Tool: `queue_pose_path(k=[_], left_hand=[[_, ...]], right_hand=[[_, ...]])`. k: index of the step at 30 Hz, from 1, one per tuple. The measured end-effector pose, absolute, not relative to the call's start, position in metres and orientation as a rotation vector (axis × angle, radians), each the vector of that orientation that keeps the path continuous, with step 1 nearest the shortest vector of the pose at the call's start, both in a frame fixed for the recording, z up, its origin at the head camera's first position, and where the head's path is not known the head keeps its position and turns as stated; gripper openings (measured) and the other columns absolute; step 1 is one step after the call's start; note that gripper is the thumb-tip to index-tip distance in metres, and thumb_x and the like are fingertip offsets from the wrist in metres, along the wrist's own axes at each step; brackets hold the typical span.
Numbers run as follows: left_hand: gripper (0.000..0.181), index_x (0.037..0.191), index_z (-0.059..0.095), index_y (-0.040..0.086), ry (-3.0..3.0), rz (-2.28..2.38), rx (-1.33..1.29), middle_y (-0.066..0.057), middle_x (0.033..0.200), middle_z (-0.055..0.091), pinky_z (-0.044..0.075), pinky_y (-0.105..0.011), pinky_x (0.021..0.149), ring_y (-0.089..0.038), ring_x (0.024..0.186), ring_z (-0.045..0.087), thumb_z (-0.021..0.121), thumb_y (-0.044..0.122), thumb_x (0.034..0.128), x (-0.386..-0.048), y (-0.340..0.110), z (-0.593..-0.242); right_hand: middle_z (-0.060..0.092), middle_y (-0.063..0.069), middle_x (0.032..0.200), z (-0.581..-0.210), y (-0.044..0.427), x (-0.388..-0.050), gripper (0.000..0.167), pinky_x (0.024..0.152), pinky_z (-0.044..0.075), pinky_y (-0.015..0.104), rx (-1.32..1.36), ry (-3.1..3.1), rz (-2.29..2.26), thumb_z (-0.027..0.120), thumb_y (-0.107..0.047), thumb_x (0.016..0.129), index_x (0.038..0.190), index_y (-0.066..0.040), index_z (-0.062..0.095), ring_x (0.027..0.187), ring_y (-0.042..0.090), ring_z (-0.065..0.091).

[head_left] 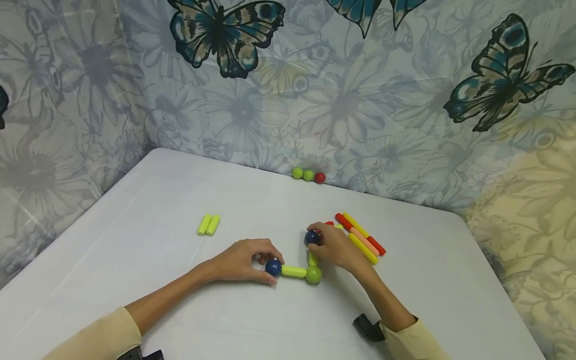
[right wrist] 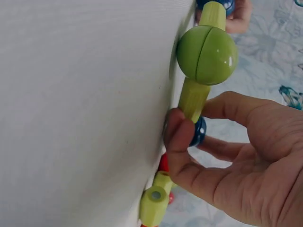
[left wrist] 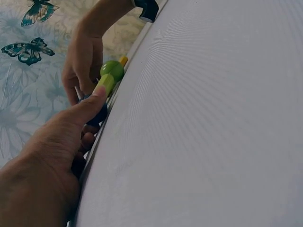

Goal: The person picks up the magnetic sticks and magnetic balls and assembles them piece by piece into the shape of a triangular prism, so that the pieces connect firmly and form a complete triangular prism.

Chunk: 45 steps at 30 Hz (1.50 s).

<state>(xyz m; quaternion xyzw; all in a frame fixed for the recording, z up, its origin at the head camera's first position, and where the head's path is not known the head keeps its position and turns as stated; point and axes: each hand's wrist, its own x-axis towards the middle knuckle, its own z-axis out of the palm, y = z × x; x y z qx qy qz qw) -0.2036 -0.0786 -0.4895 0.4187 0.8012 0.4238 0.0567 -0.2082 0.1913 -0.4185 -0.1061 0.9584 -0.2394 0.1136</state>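
Note:
An L-shaped piece of magnetic sticks and balls lies on the white table. At its corner is a green ball (head_left: 313,274), with one yellow-green stick (head_left: 294,271) running left and another yellow-green stick (right wrist: 193,100) running away. My left hand (head_left: 243,261) pinches the blue ball (head_left: 273,267) at the left end between thumb and fingers. Around the second blue ball (head_left: 312,237), at the far end, my right hand (head_left: 338,246) curls its thumb and fingers. In the left wrist view the left thumb lies along the stick and partly covers the ball.
Two yellow-green sticks (head_left: 208,225) lie side by side at the left. Several red, yellow and orange sticks (head_left: 362,236) are grouped beyond the right hand. Two green balls and a red ball (head_left: 320,178) line the table's back edge, against a butterfly-patterned cloth (head_left: 342,100).

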Motion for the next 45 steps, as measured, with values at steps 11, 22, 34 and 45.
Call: queue_pose_path(k=[11, 22, 34, 45], left_hand=[[0.04, 0.119, 0.072, 0.033, 2.429, 1.278, 1.242, 0.015, 0.098, 0.064, 0.049, -0.019, 0.08, -0.001, 0.088, 0.056, 0.087, 0.044, 0.0843, -0.205, -0.081, -0.49], [0.061, 0.142, 0.062, 0.018, 2.541, 1.073, 1.132, -0.002, 0.115, 0.066, 0.054, -0.032, 0.091, -0.016, 0.103, 0.062, 0.085, 0.037, 0.0881, -0.209, -0.094, -0.446], [0.011, 0.092, 0.07, -0.002, 3.216, 0.067, 0.592, -0.014, 0.078, 0.063, 0.058, -0.033, 0.06, -0.027, 0.067, 0.063, 0.072, 0.008, 0.0969, -0.201, -0.126, -0.418], [0.014, 0.096, 0.067, -0.003, 3.076, 0.266, 0.478, -0.013, 0.082, 0.062, 0.055, -0.033, 0.058, -0.022, 0.069, 0.058, 0.065, 0.01, 0.1017, -0.204, -0.135, -0.41]], right_hand=[[0.069, 0.009, 0.096, -0.405, 0.195, -0.203, 0.053, 0.067, 0.053, 0.027, -0.335, 2.825, -0.625, 0.075, -0.028, 0.097, 0.142, -0.008, 0.054, 0.076, 0.017, 0.06], [0.062, -0.001, 0.082, -0.377, 0.181, -0.16, 0.038, 0.066, 0.051, 0.029, -0.553, 2.497, -0.427, 0.086, -0.025, 0.087, 0.118, -0.021, 0.064, 0.073, 0.015, 0.061], [0.062, -0.001, 0.089, -0.381, 0.176, -0.158, 0.037, 0.073, 0.054, 0.034, -0.54, 2.512, -0.411, 0.086, -0.019, 0.086, 0.115, -0.02, 0.063, 0.082, 0.017, 0.058], [0.062, -0.001, 0.088, -0.383, 0.176, -0.159, 0.036, 0.076, 0.056, 0.034, -0.555, 2.509, -0.406, 0.086, -0.018, 0.086, 0.115, -0.02, 0.064, 0.083, 0.017, 0.058]])
